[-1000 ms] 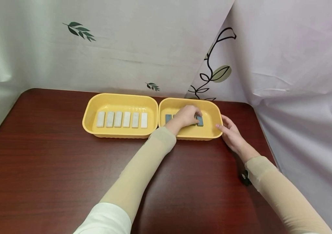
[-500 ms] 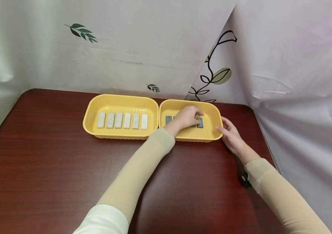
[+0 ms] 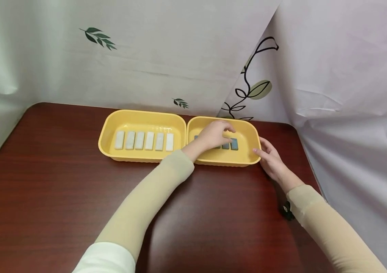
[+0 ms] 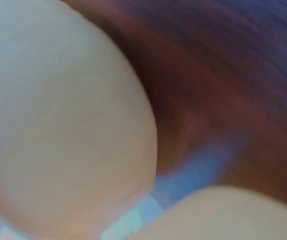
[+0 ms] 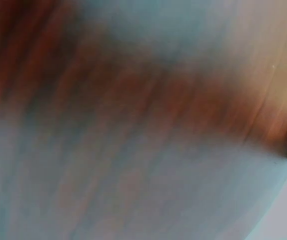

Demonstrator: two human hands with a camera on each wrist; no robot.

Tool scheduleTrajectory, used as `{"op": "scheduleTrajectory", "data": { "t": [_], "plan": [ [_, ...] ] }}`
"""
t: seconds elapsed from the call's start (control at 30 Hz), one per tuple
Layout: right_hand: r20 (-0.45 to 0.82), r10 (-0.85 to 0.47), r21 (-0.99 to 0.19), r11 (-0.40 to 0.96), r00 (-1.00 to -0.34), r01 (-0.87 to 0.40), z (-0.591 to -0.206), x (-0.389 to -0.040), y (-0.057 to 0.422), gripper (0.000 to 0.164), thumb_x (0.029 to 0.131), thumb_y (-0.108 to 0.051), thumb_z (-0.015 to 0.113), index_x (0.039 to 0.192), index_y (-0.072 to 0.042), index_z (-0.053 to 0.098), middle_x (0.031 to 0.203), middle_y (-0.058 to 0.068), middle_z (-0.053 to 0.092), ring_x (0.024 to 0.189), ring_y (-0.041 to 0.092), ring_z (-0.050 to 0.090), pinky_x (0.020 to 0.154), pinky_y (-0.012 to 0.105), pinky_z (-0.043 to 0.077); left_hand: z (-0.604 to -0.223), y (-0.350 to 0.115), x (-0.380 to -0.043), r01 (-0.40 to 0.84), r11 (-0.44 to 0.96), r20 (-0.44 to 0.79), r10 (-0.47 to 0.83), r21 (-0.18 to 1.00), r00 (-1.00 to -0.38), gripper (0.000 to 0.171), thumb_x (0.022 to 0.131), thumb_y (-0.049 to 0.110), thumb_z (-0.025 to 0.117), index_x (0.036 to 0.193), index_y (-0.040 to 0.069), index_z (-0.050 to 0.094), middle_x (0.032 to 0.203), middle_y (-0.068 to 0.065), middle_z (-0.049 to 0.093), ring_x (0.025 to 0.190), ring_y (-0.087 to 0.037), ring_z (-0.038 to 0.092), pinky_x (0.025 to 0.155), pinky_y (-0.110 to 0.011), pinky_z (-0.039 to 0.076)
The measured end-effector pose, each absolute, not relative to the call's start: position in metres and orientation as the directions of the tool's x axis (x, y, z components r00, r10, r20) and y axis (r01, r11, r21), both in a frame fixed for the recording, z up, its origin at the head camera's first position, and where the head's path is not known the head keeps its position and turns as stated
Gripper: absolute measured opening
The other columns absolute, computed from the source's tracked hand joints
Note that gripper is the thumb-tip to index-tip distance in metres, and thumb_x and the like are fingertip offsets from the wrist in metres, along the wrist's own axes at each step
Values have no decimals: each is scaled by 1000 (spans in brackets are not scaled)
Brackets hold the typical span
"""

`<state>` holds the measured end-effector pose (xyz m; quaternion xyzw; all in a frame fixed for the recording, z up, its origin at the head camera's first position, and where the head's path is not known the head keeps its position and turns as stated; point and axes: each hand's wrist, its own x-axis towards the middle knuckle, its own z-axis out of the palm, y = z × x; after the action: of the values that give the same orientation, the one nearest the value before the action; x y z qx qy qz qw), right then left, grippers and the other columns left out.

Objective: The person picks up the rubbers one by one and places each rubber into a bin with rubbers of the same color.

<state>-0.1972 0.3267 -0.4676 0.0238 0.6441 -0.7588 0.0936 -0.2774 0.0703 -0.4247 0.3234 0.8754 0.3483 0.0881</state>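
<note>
In the head view my left hand (image 3: 212,135) is over the right yellow tub (image 3: 249,133), its thumb and fingers spread apart with nothing held between them. Blue-grey rectangular blocks (image 3: 234,144) lie in a row under it; the hand hides some of them, and its thumb tip is right by the rightmost block. My right hand (image 3: 271,160) grips that tub's right end, thumb over the rim and fingers along the outside. Beside it, the left yellow tub (image 3: 145,112) holds several white rectangular blocks (image 3: 149,141) in a spaced row. Both wrist views are blurred and show neither block row clearly.
The two tubs stand end to end near the back of the dark red wooden table (image 3: 60,182). A pale curtain (image 3: 145,57) with leaf prints rises behind them, and more cloth hangs at both sides. A small black object (image 3: 287,210) shows beneath the right forearm.
My left hand has drawn back slightly to the left from the rightmost blue-grey block, uncovering more of the block beside it. The right hand keeps its grip on the tub.
</note>
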Motion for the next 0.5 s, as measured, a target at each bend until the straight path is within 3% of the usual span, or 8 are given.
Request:
{"op": "scheduleTrajectory", "data": {
  "t": [0.13, 0.3, 0.5],
  "plan": [
    [-167, -109, -975, -129, -980, 180, -464, -198, 323, 43, 107, 2, 50, 148, -12, 44, 128, -6, 61, 114, 4, 63, 93, 16, 57, -417, 56, -275, 522, 562, 76, 631, 642, -772, 38, 98, 20, 78, 134, 10, 71, 139, -6, 70, 135, -23, 61, 119, -35, 47],
    [-142, -36, -990, 26, -989, 141, -447, -199, 311, 64, 106, -3, 52, 164, -2, 24, 138, -6, 48, 127, 7, 49, 97, 12, 51, -408, 35, -269, 555, 566, 91, 646, 610, -758, 42, 98, 22, 79, 137, 9, 69, 142, -8, 68, 140, -26, 58, 122, -37, 44],
    [-36, 2, -992, 119, -999, 36, -421, -201, 296, 68, 106, -5, 52, 166, 1, 20, 162, 9, 32, 153, 27, 28, 118, 20, 35, -398, -4, -261, 583, 610, 132, 621, 537, -772, 50, 98, 30, 79, 144, 14, 65, 149, -10, 62, 144, -31, 53, 125, -44, 41]
  ]
}}
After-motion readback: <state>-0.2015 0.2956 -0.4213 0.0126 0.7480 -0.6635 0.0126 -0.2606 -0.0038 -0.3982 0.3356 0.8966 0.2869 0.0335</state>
